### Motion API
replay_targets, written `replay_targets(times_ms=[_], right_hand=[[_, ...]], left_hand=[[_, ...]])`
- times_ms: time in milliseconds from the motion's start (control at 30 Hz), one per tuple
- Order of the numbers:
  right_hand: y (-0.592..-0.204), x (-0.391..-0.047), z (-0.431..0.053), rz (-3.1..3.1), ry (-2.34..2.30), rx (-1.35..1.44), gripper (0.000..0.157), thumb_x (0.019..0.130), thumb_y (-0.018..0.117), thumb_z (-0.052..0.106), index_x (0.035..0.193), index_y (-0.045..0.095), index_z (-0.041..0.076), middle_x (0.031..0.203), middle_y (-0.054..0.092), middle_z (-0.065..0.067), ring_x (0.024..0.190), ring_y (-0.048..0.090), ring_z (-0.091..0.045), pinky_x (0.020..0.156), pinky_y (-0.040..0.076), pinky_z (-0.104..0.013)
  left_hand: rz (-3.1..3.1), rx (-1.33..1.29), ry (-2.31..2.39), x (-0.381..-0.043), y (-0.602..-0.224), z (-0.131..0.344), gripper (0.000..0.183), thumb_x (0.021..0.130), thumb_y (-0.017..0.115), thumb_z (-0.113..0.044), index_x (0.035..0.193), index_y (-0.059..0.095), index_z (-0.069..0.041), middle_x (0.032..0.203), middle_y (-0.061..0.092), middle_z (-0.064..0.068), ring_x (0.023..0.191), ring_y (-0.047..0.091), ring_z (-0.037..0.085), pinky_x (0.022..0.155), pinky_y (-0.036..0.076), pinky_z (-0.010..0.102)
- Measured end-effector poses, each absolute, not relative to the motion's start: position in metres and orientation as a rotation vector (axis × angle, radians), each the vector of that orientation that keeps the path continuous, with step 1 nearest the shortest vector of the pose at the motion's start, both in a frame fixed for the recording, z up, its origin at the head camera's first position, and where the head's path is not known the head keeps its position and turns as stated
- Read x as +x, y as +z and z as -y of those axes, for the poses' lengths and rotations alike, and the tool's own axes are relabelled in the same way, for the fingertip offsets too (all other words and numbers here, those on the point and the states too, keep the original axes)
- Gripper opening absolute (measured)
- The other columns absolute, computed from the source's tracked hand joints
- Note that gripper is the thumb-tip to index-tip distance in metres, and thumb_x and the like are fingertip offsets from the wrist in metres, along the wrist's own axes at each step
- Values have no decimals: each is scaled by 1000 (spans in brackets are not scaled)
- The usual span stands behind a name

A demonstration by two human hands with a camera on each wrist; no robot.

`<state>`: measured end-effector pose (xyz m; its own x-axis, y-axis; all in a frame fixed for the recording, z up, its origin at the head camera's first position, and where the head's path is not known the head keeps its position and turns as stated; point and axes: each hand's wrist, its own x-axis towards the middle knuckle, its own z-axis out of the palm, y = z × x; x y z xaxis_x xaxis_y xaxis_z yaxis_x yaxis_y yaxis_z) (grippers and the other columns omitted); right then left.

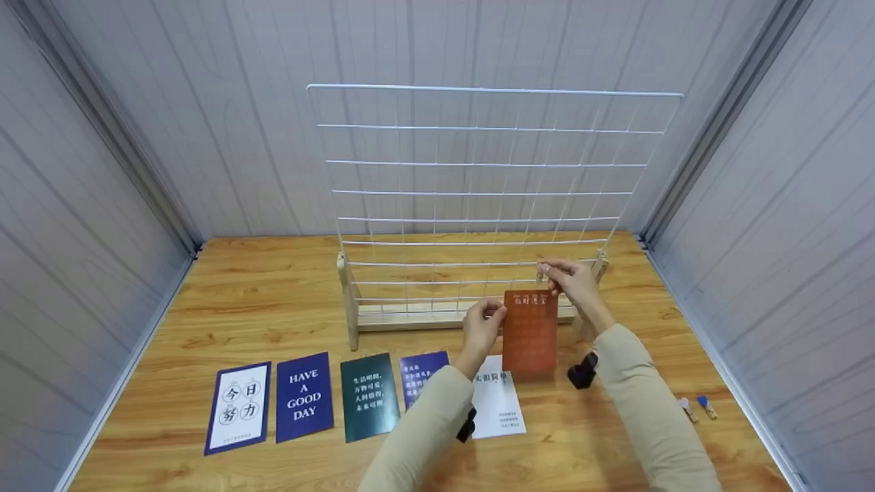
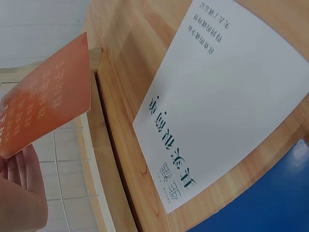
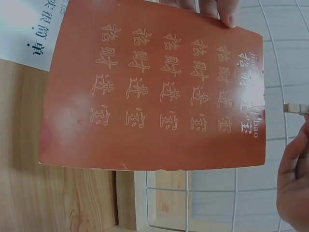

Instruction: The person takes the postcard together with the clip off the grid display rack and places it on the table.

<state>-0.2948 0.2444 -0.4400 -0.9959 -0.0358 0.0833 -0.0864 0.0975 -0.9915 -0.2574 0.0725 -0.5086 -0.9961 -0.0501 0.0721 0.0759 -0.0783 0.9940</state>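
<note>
An orange-red card (image 1: pixel 530 331) with pale lettering hangs upright in front of the white wire grid (image 1: pixel 437 195). My left hand (image 1: pixel 482 329) pinches its left edge between thumb and fingers. In the left wrist view, those fingers (image 2: pixel 29 169) sit at the card's lower edge. My right hand (image 1: pixel 575 285) is just above the card's top right corner and holds a small wooden clothespin (image 3: pixel 295 108) close to the grid wires. In the right wrist view, the clothespin is apart from the card's lettered top edge.
The grid stands in a wooden base (image 1: pixel 410 321). On the table lie a blue-bordered card (image 1: pixel 238 408), a "HAVE A GOOD DAY" card (image 1: pixel 304 398), a green card (image 1: pixel 369 396), a partly covered blue card (image 1: pixel 424 365) and a white card (image 1: pixel 497 403). Two clothespins (image 1: pixel 706 407) lie at right.
</note>
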Motion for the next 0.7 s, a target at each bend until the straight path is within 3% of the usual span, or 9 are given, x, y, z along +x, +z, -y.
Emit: replay_targets(times_ms=[200, 433, 567, 700], right_hand=[[-448, -294, -250, 2303, 2074, 114, 33, 86, 57, 7, 110, 52, -15, 69, 59, -2, 50, 49, -6, 45, 44, -18], [-449, -286, -260, 2364, 2016, 130, 37, 85, 59, 12, 110, 52, -16, 71, 60, -1, 50, 50, -4, 47, 46, -18], [-447, -279, -264, 2361, 2055, 107, 38, 86, 58, 10, 111, 49, -17, 73, 61, -2, 51, 50, -5, 48, 46, -18], [-455, -276, -271, 2323, 2139, 77, 35, 85, 59, 12, 110, 53, -13, 71, 59, -3, 50, 48, -5, 47, 44, -18]], left_hand=[[2060, 0, -2327, -250, -513, -74, 6, 83, 57, -1, 85, 59, 4, 70, 55, 4, 62, 55, 13, 52, 51, 29], [2030, -9, -2406, -242, -520, -78, 6, 84, 56, 0, 86, 58, 5, 69, 54, 4, 61, 56, 12, 51, 51, 29], [2005, -33, -2468, -230, -514, -77, 10, 85, 54, 2, 89, 56, 11, 73, 56, 11, 66, 59, 25, 57, 52, 37], [1995, -24, -2541, -223, -522, -80, 12, 86, 54, -1, 91, 56, 10, 76, 56, 11, 70, 59, 26, 60, 51, 39]])
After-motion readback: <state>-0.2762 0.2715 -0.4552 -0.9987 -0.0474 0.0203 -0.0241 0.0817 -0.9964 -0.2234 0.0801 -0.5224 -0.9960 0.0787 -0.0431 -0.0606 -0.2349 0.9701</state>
